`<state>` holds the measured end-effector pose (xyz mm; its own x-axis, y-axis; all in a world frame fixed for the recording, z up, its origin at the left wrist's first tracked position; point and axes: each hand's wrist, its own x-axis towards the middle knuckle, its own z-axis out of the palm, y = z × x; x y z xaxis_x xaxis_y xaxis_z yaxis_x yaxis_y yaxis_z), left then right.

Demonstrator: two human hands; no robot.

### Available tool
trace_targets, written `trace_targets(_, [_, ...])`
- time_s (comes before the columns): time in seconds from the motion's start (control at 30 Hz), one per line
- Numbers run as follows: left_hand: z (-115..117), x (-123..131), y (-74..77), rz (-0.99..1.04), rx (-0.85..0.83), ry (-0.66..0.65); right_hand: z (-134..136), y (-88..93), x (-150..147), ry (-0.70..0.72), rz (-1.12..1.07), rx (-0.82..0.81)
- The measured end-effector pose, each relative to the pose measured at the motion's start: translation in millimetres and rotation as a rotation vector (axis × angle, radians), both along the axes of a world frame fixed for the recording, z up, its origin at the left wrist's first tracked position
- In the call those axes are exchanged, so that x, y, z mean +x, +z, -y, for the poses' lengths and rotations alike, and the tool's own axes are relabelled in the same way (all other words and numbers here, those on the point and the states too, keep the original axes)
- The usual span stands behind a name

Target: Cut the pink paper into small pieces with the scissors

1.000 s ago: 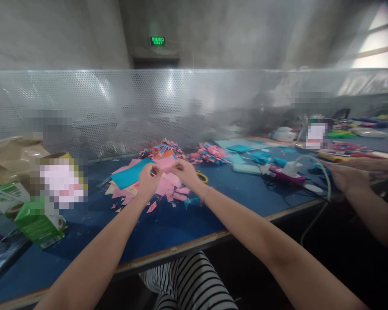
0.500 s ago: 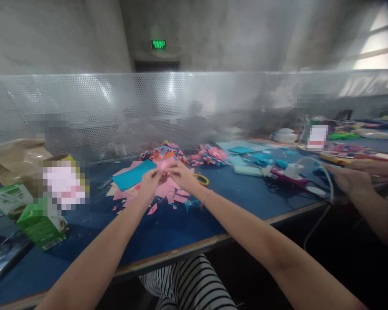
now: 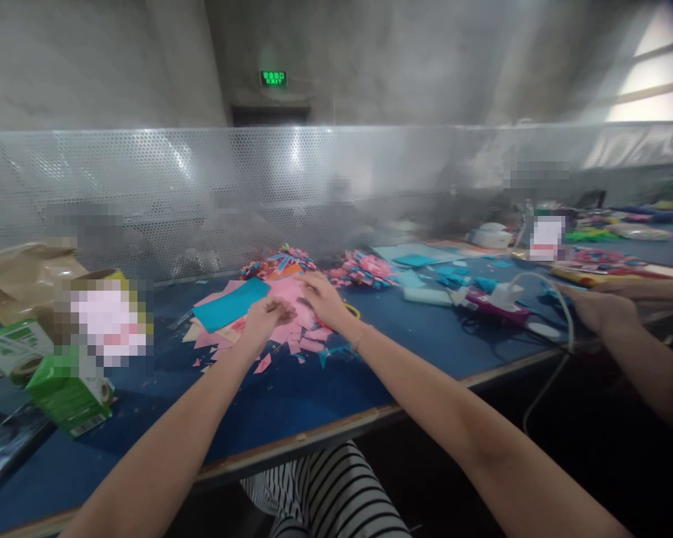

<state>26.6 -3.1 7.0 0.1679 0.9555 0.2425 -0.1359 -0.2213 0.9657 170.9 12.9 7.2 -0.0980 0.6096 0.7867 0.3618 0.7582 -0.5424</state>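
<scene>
My left hand (image 3: 269, 315) hovers over a heap of pink paper sheets and scraps (image 3: 285, 293), its fingers curled together. Whatever they may pinch is too small to make out. A little to the right, my right hand (image 3: 324, 300) is over the same heap with bent fingers and a gap between thumb and fingers. Nothing shows in that gap. Beside my left hand, a blue sheet (image 3: 232, 305) lies on the pink paper. Partly hidden behind my right wrist is a yellow ring-shaped handle (image 3: 353, 309). Pink and blue offcuts (image 3: 301, 345) lie scattered below the hands.
Piles of cut pink and blue pieces (image 3: 364, 269) lie behind the heap. On the left are a green box (image 3: 70, 392) and a brown paper bag (image 3: 31, 280). A purple power strip (image 3: 496, 306) with a white cable lies right, near another person's hands (image 3: 600, 308).
My hands, together at a small pink piece before, have come apart. The right hand has risen slightly and its fingers have loosened; the left stays curled a little lower.
</scene>
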Motion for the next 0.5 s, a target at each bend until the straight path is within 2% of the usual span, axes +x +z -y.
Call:
trace_targets(0.17, [1.8, 2.0, 1.6, -0.051, -0.025, 0.039, -1.5, -0.6, 1.0, 0.024, 0.077, 0.090])
trace_targets(0.5, [-1.0, -1.0, 1.2, -0.123, 0.023, 0.115, -1.8, -2.5, 1.2, -0.016, 0.129, 0.061])
